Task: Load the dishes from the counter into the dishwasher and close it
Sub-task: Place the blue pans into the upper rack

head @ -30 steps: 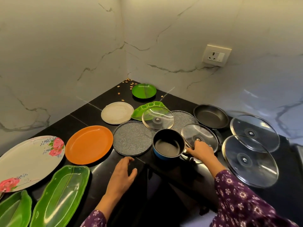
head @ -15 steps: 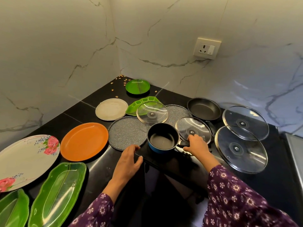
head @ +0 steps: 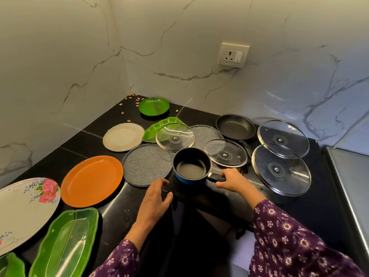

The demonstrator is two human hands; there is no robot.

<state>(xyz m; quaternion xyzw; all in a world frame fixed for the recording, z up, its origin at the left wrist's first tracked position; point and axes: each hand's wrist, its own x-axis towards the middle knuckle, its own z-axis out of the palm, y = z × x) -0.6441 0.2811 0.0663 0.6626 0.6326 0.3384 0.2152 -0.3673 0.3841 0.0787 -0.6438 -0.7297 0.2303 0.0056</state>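
Right hand [head: 231, 179]: fingers curled over the black handle [head: 216, 177] of the saucepan [head: 191, 165], gripping it, wrist low, forearm in a purple flowered sleeve [head: 283, 232] reaching in from the lower right. Left hand [head: 157, 194]: palm down, fingers loosely spread, holding nothing, fingertips at the near rim of a speckled grey plate [head: 146, 163]. The hands are apart, one on each side of the saucepan.

Saucepan: small, black inside, blue outside, upright near the front edge of the black counter [head: 83, 144]. Whether its base rests on the counter or sits just clear of it cannot be told.

Just behind the saucepan lie two glass lids, one to the left [head: 175, 137] and one to the right [head: 226, 152]. Two larger glass lids [head: 280, 168] overlap further right. A black frying pan [head: 235, 126] sits behind them. To the left lie an orange plate [head: 91, 180], a flowered plate [head: 26, 206] and a green leaf-shaped dish [head: 65, 244].
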